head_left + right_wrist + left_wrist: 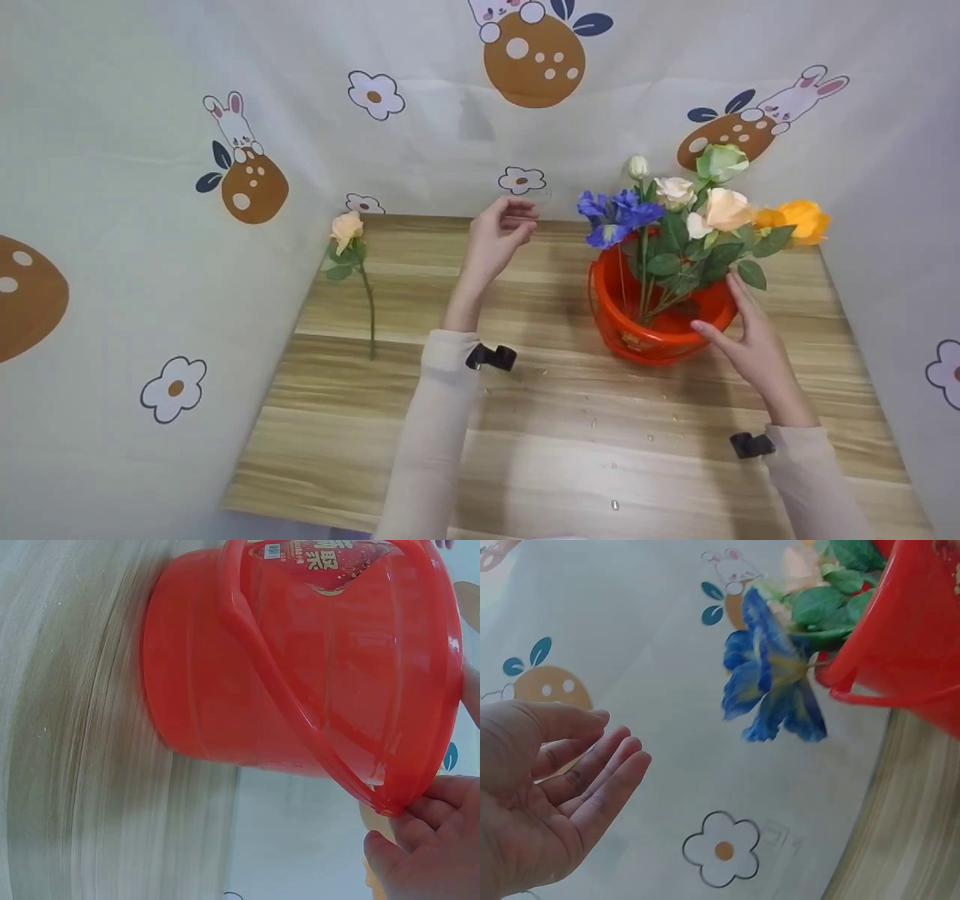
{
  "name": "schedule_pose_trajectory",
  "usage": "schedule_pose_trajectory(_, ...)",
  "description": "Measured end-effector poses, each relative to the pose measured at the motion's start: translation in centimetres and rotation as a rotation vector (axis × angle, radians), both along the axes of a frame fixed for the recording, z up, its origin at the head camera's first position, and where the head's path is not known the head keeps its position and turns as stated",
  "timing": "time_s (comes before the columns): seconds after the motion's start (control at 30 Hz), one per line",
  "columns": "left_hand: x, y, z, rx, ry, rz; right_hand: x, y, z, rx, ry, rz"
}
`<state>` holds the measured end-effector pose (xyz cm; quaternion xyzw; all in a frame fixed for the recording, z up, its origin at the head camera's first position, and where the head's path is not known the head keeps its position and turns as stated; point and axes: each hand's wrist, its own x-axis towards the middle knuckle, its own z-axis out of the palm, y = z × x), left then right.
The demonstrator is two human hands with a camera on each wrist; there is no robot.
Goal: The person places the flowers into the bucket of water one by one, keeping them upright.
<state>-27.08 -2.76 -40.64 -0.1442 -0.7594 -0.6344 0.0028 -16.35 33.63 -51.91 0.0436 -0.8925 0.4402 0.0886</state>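
A red bucket (pixel 637 341) stands on the wooden table, with several artificial flowers in it. Among them are a blue iris (pixel 616 216), a peach rose (pixel 727 209), a pale green rose (pixel 721 163) and a yellow-orange flower (pixel 802 222). My right hand (pixel 750 341) holds the bucket's right rim, its thumb over the edge; in the right wrist view bent fingers (pixel 431 814) meet the rim at the handle joint. Left of the bucket my left hand (pixel 496 236) hovers with nothing in it, fingers loosely bent. From the left wrist, the iris (pixel 776 675) appears apart from the fingertips.
One peach rose (pixel 347 229) on a long green stem lies at the table's left side. Small bits are scattered over the table (pixel 555 457) in front. A pale cloth printed with rabbits and flowers (pixel 435 142) hangs behind and at both sides.
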Motion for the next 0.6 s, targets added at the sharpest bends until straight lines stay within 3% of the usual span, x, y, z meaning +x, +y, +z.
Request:
schedule_pose_trajectory(0.07,0.1,-0.8,0.7,0.021,0.007,0.016,0.0,0.0,0.0,0.002,0.0,0.002)
schedule_pose_trajectory(0.17,-0.2,-2.0,0.6,0.057,0.013,0.055,0.0,0.0,0.1,0.003,0.001,0.003)
schedule_pose_trajectory(0.4,-2.5,-5.6,-2.2,0.113,0.049,0.162,0.2,-0.1,0.1,0.02,0.0,-0.018)
schedule_pose_trajectory(0.6,-3.1,-8.8,-3.4,0.12,0.115,0.287,0.2,-0.2,0.1,0.025,-0.008,-0.018)
